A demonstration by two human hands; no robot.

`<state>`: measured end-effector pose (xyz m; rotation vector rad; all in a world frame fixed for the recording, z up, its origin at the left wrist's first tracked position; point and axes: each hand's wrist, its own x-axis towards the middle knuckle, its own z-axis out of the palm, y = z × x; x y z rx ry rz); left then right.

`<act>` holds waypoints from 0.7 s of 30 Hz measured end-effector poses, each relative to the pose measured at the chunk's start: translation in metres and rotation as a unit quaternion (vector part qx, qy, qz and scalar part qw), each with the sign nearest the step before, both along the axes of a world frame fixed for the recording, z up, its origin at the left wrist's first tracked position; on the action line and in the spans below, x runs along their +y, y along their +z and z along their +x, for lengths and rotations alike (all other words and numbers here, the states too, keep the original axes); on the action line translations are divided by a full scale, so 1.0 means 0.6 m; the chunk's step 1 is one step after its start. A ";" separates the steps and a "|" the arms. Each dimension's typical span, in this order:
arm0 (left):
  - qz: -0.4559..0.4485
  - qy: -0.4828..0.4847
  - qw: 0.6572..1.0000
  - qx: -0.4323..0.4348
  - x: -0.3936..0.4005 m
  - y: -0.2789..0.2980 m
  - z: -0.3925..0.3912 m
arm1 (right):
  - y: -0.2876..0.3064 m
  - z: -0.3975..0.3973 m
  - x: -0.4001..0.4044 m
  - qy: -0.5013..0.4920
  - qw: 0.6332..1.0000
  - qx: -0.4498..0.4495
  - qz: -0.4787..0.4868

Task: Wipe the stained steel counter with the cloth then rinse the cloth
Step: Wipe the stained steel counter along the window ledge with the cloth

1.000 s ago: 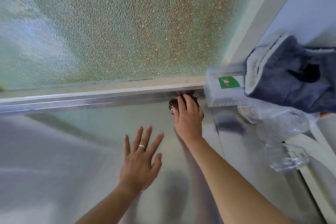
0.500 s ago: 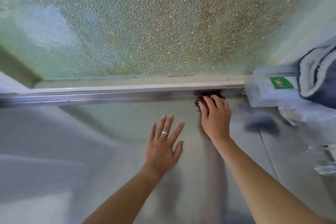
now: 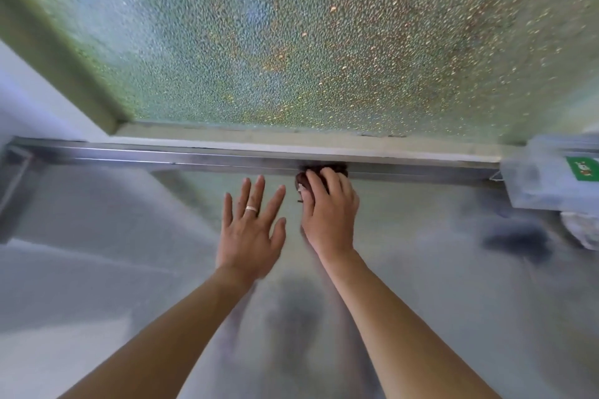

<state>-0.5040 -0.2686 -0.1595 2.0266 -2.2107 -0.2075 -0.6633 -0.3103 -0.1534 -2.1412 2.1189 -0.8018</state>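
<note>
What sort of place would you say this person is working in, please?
Probably a kitchen or utility area: a brushed steel counter runs up to a pebbled frosted-glass window, and the right hand presses a dark cloth against the counter's back edge.

Left hand flat, fingers spread; right hand curled.

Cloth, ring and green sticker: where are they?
cloth [image 3: 302, 179], head view, dark edge showing left of the right hand's fingertips.
ring [image 3: 251, 209], head view, band on left hand's finger.
green sticker [image 3: 583, 168], head view, its middle.
</note>
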 end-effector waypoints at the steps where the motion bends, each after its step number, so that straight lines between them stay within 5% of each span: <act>1: 0.001 -0.001 1.000 0.001 -0.001 0.001 0.001 | 0.002 0.012 -0.004 0.002 1.000 -0.004 0.008; 7: -0.001 0.000 1.000 0.009 0.002 0.009 0.037 | 0.015 -0.065 -0.017 0.117 0.990 0.075 0.000; 12: 0.000 0.009 1.000 0.000 0.013 0.006 0.078 | 0.005 -0.166 -0.006 0.026 0.998 0.054 -0.036; 15: 0.005 0.007 1.000 0.000 0.010 0.004 0.073 | -0.004 -0.115 -0.004 -0.040 0.999 0.015 -0.027; 21: 0.013 0.007 1.000 0.001 0.008 0.005 0.075 | -0.003 0.024 -0.011 0.020 1.000 -0.011 -0.015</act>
